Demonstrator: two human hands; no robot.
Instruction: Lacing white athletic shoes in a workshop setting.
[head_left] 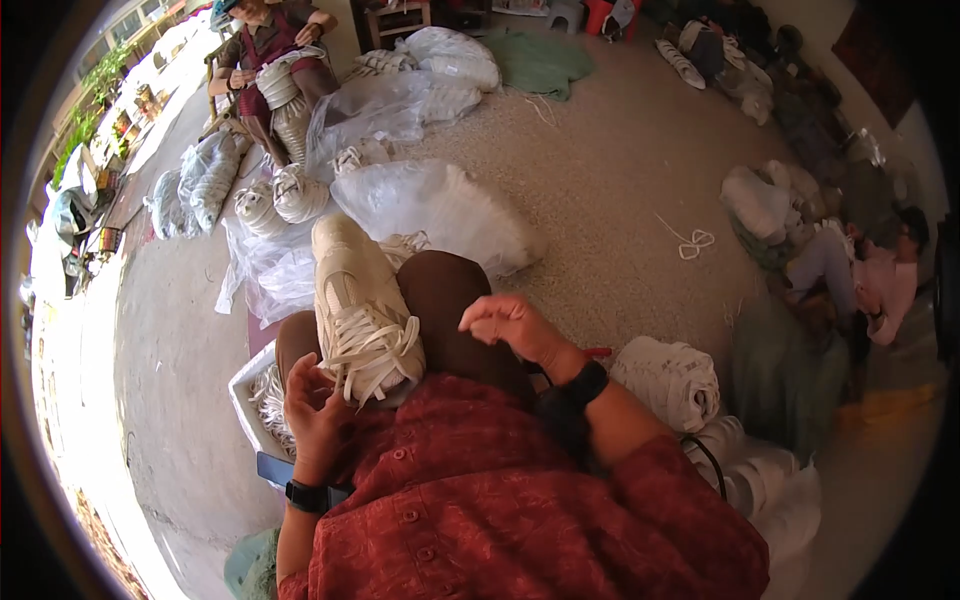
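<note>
Cream shoe [358,300] across my lap, 2 hands at its laces [372,352].
My left hand [318,405] grasps the laces below the shoe; my right hand [515,325], right of it, curls loosely, holding nothing I can see.

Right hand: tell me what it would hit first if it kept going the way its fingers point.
The right hand has its fingers curled, pointing left and down toward the cream shoe on the knee. It would probably meet the shoe's laces first, though depth is unclear.
</note>
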